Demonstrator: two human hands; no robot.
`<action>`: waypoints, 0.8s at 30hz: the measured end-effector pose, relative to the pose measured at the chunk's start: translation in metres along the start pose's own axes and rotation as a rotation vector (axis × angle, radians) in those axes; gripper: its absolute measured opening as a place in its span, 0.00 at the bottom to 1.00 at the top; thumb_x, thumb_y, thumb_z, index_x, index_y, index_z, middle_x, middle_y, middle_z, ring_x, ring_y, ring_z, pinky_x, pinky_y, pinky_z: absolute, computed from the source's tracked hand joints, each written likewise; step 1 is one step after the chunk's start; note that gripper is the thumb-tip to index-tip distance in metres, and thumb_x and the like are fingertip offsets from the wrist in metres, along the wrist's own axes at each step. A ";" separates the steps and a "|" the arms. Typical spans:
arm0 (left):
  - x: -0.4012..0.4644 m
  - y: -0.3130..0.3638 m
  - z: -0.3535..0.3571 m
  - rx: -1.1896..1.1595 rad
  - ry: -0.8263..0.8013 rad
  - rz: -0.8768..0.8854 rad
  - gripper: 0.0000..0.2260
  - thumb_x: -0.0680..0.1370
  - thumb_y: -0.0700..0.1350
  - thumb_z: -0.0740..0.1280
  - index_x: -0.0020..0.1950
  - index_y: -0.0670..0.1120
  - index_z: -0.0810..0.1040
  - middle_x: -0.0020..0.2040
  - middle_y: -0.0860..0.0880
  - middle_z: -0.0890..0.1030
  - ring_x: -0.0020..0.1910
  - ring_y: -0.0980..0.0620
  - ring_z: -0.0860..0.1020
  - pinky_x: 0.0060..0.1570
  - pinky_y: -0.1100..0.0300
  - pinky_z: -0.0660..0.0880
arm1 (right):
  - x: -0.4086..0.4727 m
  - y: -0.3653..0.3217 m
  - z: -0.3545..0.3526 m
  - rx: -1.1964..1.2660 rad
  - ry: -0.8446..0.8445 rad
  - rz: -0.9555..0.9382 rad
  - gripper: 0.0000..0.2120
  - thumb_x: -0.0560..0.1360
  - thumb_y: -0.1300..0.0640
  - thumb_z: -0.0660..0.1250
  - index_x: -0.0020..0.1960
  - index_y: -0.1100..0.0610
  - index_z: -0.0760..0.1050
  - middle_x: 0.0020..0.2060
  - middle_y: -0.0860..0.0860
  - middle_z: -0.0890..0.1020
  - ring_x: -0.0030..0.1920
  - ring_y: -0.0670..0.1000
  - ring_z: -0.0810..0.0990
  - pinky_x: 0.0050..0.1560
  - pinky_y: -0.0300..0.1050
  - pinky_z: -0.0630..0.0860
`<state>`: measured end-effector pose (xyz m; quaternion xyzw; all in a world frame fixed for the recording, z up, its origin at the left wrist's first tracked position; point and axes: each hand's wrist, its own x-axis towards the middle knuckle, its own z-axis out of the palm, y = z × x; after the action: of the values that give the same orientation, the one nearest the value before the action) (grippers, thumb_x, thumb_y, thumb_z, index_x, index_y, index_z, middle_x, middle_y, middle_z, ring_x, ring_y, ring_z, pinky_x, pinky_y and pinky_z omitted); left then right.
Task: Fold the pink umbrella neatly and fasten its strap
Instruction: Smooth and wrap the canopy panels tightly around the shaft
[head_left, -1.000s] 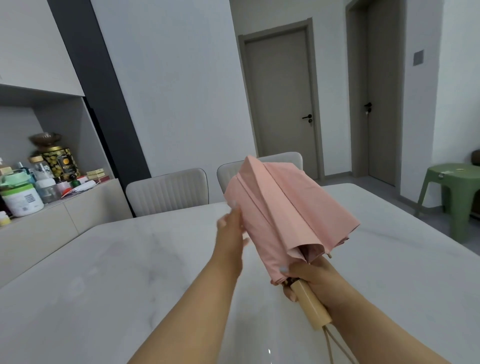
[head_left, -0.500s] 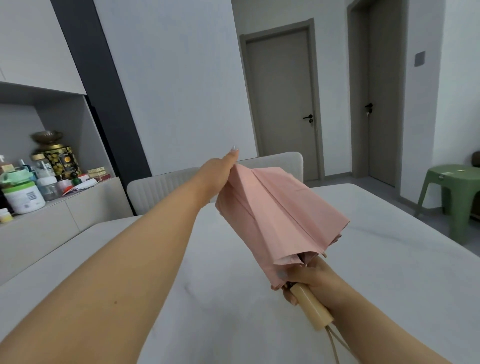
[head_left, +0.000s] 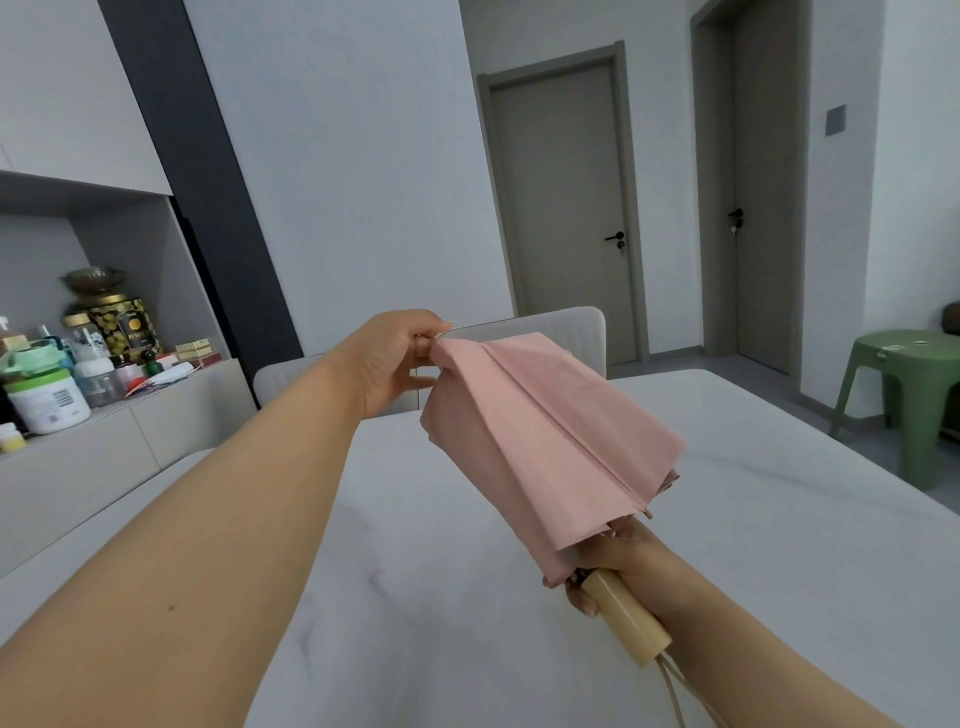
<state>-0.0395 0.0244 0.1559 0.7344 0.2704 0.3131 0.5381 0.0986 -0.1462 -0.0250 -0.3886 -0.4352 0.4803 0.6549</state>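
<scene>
The pink umbrella (head_left: 545, 441) is collapsed, its loose canopy hanging in folds above the white table (head_left: 467, 597). My right hand (head_left: 623, 561) grips the umbrella where the canopy meets the pale wooden handle (head_left: 626, 618), which points toward me with a cord trailing off it. My left hand (head_left: 400, 358) reaches across and pinches the far top end of the canopy between thumb and fingers. The strap is not visible.
Two light upholstered chairs (head_left: 545, 325) stand behind the table. A sideboard (head_left: 104, 431) on the left carries jars, bottles and boxes. A green plastic stool (head_left: 909, 395) stands at the right, near two closed doors.
My left hand went from the canopy's near side up to its far top end and now pinches the fabric there. The umbrella tilted lower and more to the right.
</scene>
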 end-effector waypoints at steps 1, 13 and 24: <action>-0.001 0.001 0.000 0.018 0.009 -0.005 0.11 0.74 0.40 0.66 0.32 0.48 0.71 0.31 0.49 0.71 0.35 0.49 0.72 0.50 0.51 0.70 | 0.000 0.000 0.000 -0.016 -0.008 0.000 0.06 0.58 0.67 0.71 0.35 0.64 0.80 0.31 0.63 0.78 0.31 0.56 0.77 0.24 0.42 0.70; -0.001 0.004 -0.001 0.269 0.146 0.005 0.08 0.77 0.37 0.64 0.50 0.47 0.81 0.43 0.49 0.79 0.46 0.52 0.75 0.52 0.55 0.70 | 0.002 0.004 -0.002 0.005 -0.089 -0.014 0.09 0.61 0.67 0.70 0.42 0.65 0.78 0.34 0.63 0.77 0.35 0.58 0.77 0.24 0.42 0.70; -0.002 0.008 0.025 0.355 0.096 -0.006 0.10 0.80 0.43 0.64 0.52 0.39 0.82 0.43 0.46 0.78 0.34 0.52 0.76 0.35 0.60 0.76 | 0.008 0.015 -0.010 0.197 -0.064 0.067 0.30 0.48 0.57 0.84 0.47 0.67 0.80 0.40 0.67 0.80 0.33 0.57 0.80 0.21 0.41 0.70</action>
<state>-0.0216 0.0055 0.1577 0.8013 0.3488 0.2934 0.3875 0.1054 -0.1355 -0.0404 -0.3211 -0.3931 0.5546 0.6594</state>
